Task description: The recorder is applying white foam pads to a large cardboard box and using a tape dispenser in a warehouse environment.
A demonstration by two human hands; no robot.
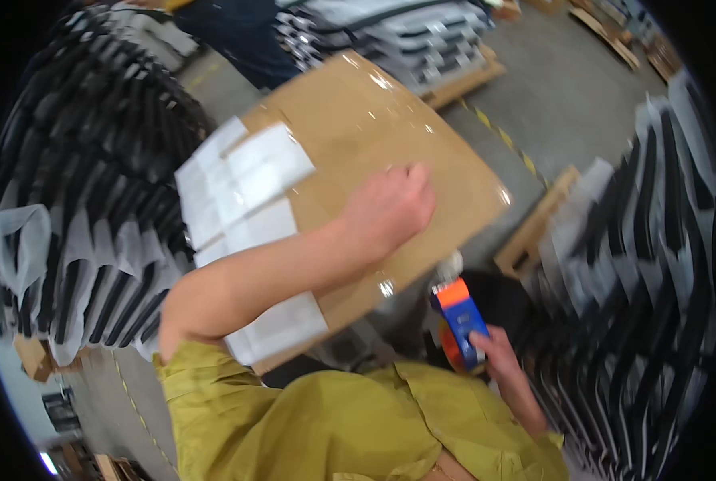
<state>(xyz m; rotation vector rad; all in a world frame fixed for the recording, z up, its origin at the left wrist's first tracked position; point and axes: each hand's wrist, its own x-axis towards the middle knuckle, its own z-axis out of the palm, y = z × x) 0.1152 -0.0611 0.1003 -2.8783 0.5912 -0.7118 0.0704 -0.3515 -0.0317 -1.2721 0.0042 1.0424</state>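
A large brown cardboard box [358, 112] with shiny clear tape on it lies in front of me. White paper sheets [250, 176] cover its left side. My left hand [390, 207] is closed in a fist over the middle of the cardboard, and nothing shows sticking out of it; the palm side is hidden. Low on the right, past the box's near edge, my right hand [496, 353] grips a blue and orange tape dispenser [464, 319]. Its pale tip points toward the box, and an orange round part shows at its side.
Tall stacks of black frame-like parts with white wrapping stand at left [93, 176] and right [647, 264]. Beyond the box are another wrapped stack [422, 44] on a wooden pallet and a person in dark clothing [234, 36]. Yellow-black tape [502, 136] marks the grey floor.
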